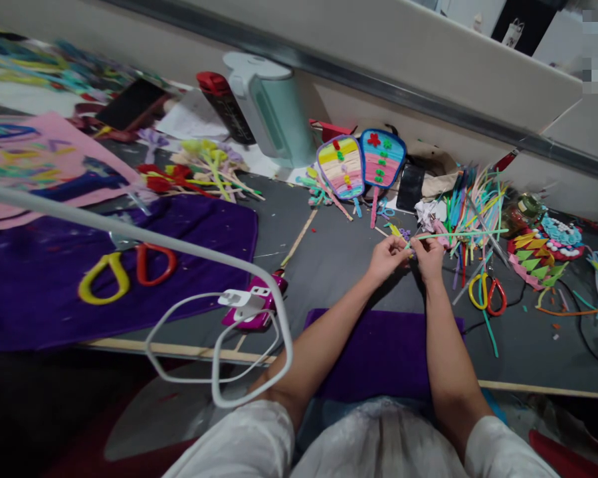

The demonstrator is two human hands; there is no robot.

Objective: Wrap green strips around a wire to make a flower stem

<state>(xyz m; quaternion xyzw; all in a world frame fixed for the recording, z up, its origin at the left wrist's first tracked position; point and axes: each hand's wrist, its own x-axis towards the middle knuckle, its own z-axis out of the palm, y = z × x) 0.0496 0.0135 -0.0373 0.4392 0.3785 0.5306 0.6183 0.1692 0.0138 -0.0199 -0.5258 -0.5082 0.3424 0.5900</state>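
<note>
My left hand (389, 256) and my right hand (427, 255) come close together over the grey table, fingertips pinched. Between them runs a light green pipe cleaner (468, 234), its long free end pointing right past my right hand. Small purple and yellow fuzzy bits (401, 231) show just behind my fingers; how they join the green one is hidden. Beyond my hands lean two fan-shaped pipe cleaner pieces, one striped yellow and pink (342, 169), the other pink and blue (383, 159). A purple cloth (383, 355) lies under my forearms.
Scissors (487, 294) and a pile of pipe cleaners (478, 202) lie to the right. Leftward are larger scissors (107, 275) on purple cloth, a magenta power strip (256, 305) with a looping white cable (219, 249), a kettle (274, 113) and a dark bottle (226, 106).
</note>
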